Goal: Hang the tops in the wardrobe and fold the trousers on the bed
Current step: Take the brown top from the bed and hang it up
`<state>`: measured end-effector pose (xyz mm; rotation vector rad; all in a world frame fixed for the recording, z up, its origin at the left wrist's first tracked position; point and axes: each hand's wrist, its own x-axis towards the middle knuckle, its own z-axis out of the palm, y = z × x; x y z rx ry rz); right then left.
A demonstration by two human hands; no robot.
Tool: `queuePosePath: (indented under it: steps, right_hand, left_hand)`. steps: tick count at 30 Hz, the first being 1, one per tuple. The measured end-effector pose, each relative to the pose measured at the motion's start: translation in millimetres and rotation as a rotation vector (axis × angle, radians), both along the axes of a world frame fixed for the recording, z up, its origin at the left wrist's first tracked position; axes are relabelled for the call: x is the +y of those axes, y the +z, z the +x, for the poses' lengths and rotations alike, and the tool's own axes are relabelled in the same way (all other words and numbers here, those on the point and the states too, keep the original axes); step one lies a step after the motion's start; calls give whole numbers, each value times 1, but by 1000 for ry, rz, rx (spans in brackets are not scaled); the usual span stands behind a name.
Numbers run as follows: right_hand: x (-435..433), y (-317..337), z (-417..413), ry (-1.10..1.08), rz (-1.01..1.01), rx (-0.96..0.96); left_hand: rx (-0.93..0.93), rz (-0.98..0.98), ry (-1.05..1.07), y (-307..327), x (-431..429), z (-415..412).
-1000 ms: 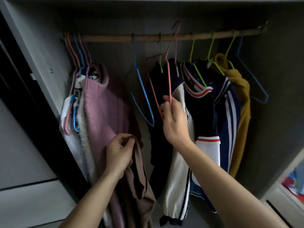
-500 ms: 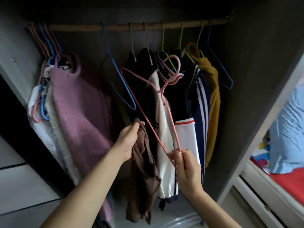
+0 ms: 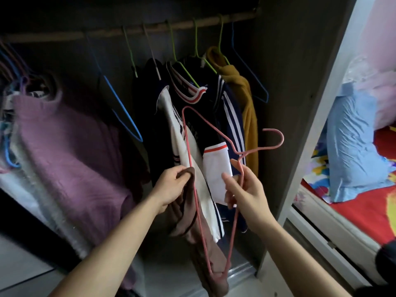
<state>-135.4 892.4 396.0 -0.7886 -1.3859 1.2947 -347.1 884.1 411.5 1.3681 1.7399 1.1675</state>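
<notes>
Pink wire hanger [image 3: 240, 155] comes off the rail — right hand [image 3: 244, 189] pinches it, left hand [image 3: 171, 185] grips limp brown top [image 3: 186, 224] alongside — threading's next.

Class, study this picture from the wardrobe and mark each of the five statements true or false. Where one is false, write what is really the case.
1. The right hand holds a pink hanger. True.
2. The pink hanger's hook is on the rod. False: the hook is off the rod, lower down in front of the hanging clothes.
3. The left hand grips a brown garment. True.
4. The mustard top is in the left hand. False: it hangs on a green hanger on the rod.
5. A blue hanger hangs on the rod with nothing on it. True.
</notes>
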Motion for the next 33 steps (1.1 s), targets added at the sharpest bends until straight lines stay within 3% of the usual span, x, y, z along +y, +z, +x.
queuePosePath:
  steps: [3,7,11,15,23,33]
  right_hand:
    - [11,3,8,36,-109,-2]
    - [18,-2,11,-48,-245,-123]
    - [15,-21,17,-235,79,-456]
    - [4,-29,20,-226,276,-522]
    - [-10,-19,24,1,348,-529]
    - [-23,22,40,114,381,-692]
  left_hand:
    - [70,-37,4,-6,-1,-3]
    - [103,30,265,-12,1,-14]
    - [236,44,385,-16,4,-37]
    - [306,69,449,-22,6,-60]
    - [332,54,588,-28,12,-94]
    - [346,13,611,-19,10,-106]
